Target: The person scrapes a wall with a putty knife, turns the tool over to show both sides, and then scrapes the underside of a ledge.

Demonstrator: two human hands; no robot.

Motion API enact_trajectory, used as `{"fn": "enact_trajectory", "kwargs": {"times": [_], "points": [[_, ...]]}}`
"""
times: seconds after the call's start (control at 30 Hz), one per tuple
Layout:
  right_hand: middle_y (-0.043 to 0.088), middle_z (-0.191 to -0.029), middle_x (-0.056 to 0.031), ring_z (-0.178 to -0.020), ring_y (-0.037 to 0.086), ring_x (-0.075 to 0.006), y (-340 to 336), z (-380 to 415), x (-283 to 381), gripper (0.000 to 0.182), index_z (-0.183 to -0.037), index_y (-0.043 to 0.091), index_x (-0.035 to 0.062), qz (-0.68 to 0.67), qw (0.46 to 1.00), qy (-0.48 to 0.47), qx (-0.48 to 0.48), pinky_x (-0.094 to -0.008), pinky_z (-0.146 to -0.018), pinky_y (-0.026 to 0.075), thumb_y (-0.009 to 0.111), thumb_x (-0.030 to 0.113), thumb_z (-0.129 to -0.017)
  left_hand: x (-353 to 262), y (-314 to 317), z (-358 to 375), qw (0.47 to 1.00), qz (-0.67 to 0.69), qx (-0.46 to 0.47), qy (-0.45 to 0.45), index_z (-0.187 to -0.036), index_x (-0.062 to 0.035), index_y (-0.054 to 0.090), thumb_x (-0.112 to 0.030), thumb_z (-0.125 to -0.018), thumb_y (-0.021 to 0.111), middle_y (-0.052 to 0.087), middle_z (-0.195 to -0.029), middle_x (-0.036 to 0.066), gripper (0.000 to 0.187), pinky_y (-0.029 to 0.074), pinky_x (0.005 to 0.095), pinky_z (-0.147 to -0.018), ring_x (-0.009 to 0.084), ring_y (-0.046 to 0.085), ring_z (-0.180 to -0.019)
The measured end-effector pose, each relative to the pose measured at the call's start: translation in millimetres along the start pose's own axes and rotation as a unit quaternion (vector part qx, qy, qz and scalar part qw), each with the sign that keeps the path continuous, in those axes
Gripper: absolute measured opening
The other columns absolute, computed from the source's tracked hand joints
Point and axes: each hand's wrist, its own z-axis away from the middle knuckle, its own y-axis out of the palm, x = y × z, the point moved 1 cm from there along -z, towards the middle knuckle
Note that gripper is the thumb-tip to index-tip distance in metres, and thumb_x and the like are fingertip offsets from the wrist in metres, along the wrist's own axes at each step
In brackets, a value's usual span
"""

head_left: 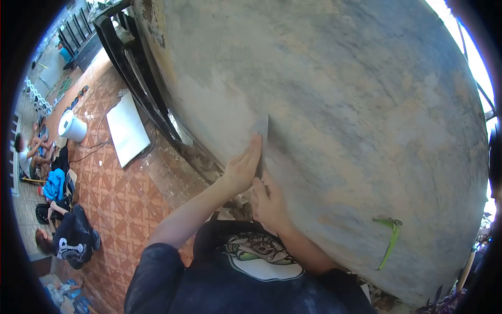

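Note:
A putty knife (263,124) with a flat grey metal blade stands against the grey, patchy plastered wall (324,94), its blade tip pointing up. My left hand (243,166) is on the knife, fingers close together and stretched along the blade's left side. Below it, my right hand (269,203) is closed round the handle, which is mostly hidden by the hands. Lower right on the wall is a thin, bent bright green thing (389,238), whose kind I cannot make out.
On the patterned tile floor (112,204) are a white board (127,129) and a white bucket (72,125). A dark metal frame (138,78) borders the wall's left edge. A person in dark clothes (73,238) and another person (32,157) sit at far left, near a blue cloth (54,184).

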Motion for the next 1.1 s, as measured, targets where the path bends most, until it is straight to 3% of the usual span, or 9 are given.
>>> {"fn": "enact_trajectory", "kwargs": {"times": [0.1, 0.23, 0.3, 0.47, 0.63, 0.7, 0.8, 1.03, 1.1], "points": [[0.036, -0.055, 0.0065, -0.038, 0.032, -0.0043, -10.6, 11.2, -9.1, 0.044, -0.146, 0.033, 0.0131, 0.039, 0.998, -0.036, -0.016, -0.022, -0.034, 0.028, 0.039, 0.021, -0.102, -13.2, -0.1, 6.9, 0.993, 0.056, 0.089, -0.05, -0.137, 0.0191, 0.025, -0.004, -0.076, 0.054, 0.039, -0.134, 0.04, 0.071, 0.052, 0.0364, -0.086, 0.0407, 0.058, -0.112], [0.037, -0.055, 0.0053, -0.038, 0.034, -0.0054, -20.0, -8.0, 10.6, 0.041, -0.143, 0.038, 0.0133, 0.073, 0.996, -0.056, -0.004, -0.0231, -0.034, 0.03, 0.038, 0.021, -0.102, -15.1, 6.5, -3.5, 1.0, -0.004, 0.016, 0.003, -0.139, 0.0179, 0.022, -0.004, -0.078, 0.054, 0.037, -0.136, 0.038, 0.072, 0.052, 0.0372, -0.087, 0.0419, 0.054, -0.116], [0.037, -0.055, 0.0048, -0.038, 0.035, -0.0055, -10.7, -46.4, 12.0, 0.037, -0.138, 0.044, 0.0127, 0.061, 0.996, -0.035, 0.05, -0.0232, -0.034, 0.03, 0.039, 0.021, -0.102, 10.8, -12.2, -24.0, 0.987, 0.064, 0.034, -0.142, -0.14, 0.0166, 0.019, -0.004, -0.083, 0.052, 0.035, -0.138, 0.037, 0.069, 0.048, 0.0378, -0.094, 0.044, 0.048, -0.121], [0.036, -0.054, 0.0045, -0.038, 0.034, -0.0055, -21.9, 4.4, 3.1, 0.033, -0.132, 0.049, 0.0108, 0.032, 0.999, 0.006, 0.002, -0.0237, -0.034, 0.028, 0.042, 0.02, -0.101, -11.5, 12.5, 11.3, 0.989, 0.037, 0.113, -0.093, -0.138, 0.0174, 0.022, -0.003, -0.082, 0.048, 0.038, -0.135, 0.039, 0.065, 0.047, 0.0371, -0.096, 0.0445, 0.05, -0.12], [0.037, -0.054, 0.0046, -0.039, 0.034, -0.005, -16.5, -7.3, -8.9, 0.035, -0.134, 0.047, 0.0073, 0.032, 0.998, 0.054, -0.029, -0.023, -0.034, 0.029, 0.041, 0.019, -0.102, -3.6, 8.4, 2.0, 0.998, 0.007, 0.025, -0.052, -0.134, 0.0206, 0.029, -0.003, -0.079, 0.05, 0.042, -0.132, 0.038, 0.063, 0.047, 0.0357, -0.096, 0.0406, 0.051, -0.122], [0.037, -0.055, 0.0048, -0.039, 0.035, -0.0048, -15.3, -6.7, -22.2, 0.036, -0.136, 0.046, 0.007, 0.106, 0.99, -0.079, -0.045, -0.0225, -0.035, 0.03, 0.041, 0.02, -0.102, -5.2, 3.3, 3.8, 0.998, 0.015, 0.045, -0.034, -0.134, 0.0201, 0.03, -0.004, -0.077, 0.052, 0.042, -0.132, 0.038, 0.065, 0.05, 0.034, -0.091, 0.0402, 0.052, -0.12], [0.038, -0.055, 0.0051, -0.04, 0.035, -0.005, -33.7, 13.5, -3.2, 0.038, -0.138, 0.045, 0.0084, 0.023, 0.999, 0.026, -0.022, -0.0226, -0.036, 0.03, 0.041, 0.02, -0.102, -23.6, 15.6, 2.8, 0.999, -0.046, 0.01, 0.005, -0.134, 0.0194, 0.031, -0.006, -0.078, 0.054, 0.043, -0.131, 0.039, 0.066, 0.053, 0.0326, -0.085, 0.0393, 0.057, -0.113], [0.038, -0.055, 0.0052, -0.039, 0.035, -0.0052, -16.2, -20.4, -12.3, 0.039, -0.138, 0.043, 0.0082, 0.115, 0.987, -0.113, 0.023, -0.0223, -0.035, 0.031, 0.041, 0.02, -0.102, 1.4, -3.2, -0.3, 0.992, 0.025, 0.078, -0.099, -0.132, 0.0214, 0.032, -0.007, -0.078, 0.056, 0.045, -0.128, 0.039, 0.065, 0.053, 0.0332, -0.085, 0.0388, 0.06, -0.109], [0.038, -0.055, 0.005, -0.039, 0.035, -0.0054, -29.1, 9.0, -4.3, 0.035, -0.134, 0.046, 0.0072, -0.026, 1.0, 0.017, -0.001, -0.0228, -0.034, 0.029, 0.042, 0.021, -0.101, -23.5, 17.1, 9.4, 0.996, -0.072, 0.057, -0.022, -0.133, 0.0203, 0.032, -0.005, -0.078, 0.055, 0.045, -0.131, 0.037, 0.064, 0.052, 0.0338, -0.087, 0.0384, 0.058, -0.112]]}}
